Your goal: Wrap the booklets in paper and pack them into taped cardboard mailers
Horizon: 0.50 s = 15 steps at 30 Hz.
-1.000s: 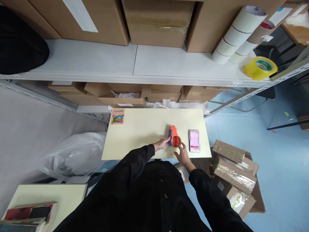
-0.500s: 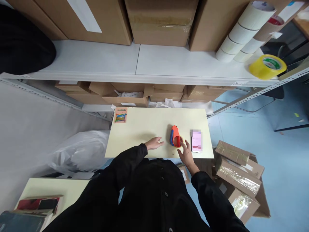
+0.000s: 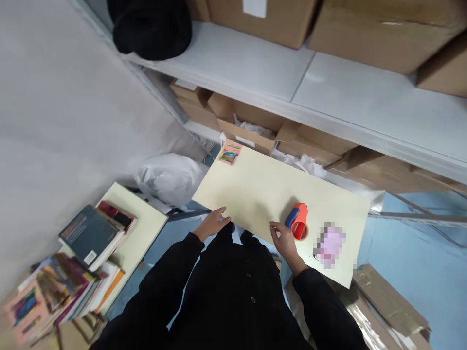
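My left hand (image 3: 212, 223) is over the front edge of the pale yellow table (image 3: 262, 182), fingers stretched and holding nothing. My right hand (image 3: 285, 241) hovers by the same edge with loosely bent fingers apart, also bare. Just right of its fingertips stands a red and blue tape dispenser (image 3: 300, 216); I see no contact between them. Farther right lies a phone (image 3: 331, 245) with a pinkish, pixelated screen. A small pink booklet or card with a colourful picture (image 3: 229, 153) lies at the table's far left corner.
On a side table (image 3: 151, 221) at left are piled books (image 3: 91, 236). A white plastic bag (image 3: 170, 177) sits between the tables. Behind runs a shelf (image 3: 251, 61) with cardboard boxes (image 3: 383, 31) and a black cap (image 3: 151, 29). More boxes (image 3: 390, 296) stand at lower right.
The view has swung left, bringing the side table's books into sight. My right hand has drawn away from the tape dispenser to its left. My left hand has shifted toward the table's front edge.
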Each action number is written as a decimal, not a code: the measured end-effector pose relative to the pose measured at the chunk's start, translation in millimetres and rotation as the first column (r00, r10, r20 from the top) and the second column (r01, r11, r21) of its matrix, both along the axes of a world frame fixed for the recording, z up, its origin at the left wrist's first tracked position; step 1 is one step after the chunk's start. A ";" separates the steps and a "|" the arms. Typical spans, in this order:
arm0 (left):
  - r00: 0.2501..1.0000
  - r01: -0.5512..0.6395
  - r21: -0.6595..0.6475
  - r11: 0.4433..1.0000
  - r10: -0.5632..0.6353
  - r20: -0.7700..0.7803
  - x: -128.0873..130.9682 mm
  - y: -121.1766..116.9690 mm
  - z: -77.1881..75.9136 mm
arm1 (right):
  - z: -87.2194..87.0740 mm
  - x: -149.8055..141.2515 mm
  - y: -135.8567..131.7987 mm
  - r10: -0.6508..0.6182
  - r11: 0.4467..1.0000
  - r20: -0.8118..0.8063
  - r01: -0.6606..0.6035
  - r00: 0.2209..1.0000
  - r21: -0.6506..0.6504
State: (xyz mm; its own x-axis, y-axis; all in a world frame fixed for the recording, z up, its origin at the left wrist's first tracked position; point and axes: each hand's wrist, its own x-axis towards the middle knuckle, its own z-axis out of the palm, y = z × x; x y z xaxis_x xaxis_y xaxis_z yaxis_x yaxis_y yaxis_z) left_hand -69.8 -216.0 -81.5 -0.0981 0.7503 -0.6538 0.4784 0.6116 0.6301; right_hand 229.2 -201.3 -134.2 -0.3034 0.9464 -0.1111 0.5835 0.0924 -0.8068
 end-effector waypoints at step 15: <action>0.942 -0.333 0.149 0.931 0.325 0.080 -103.6 -98.1 -5.5 | 16.9 -123.2 -1.9 0.366 0.931 0.174 -0.361 0.914 -0.056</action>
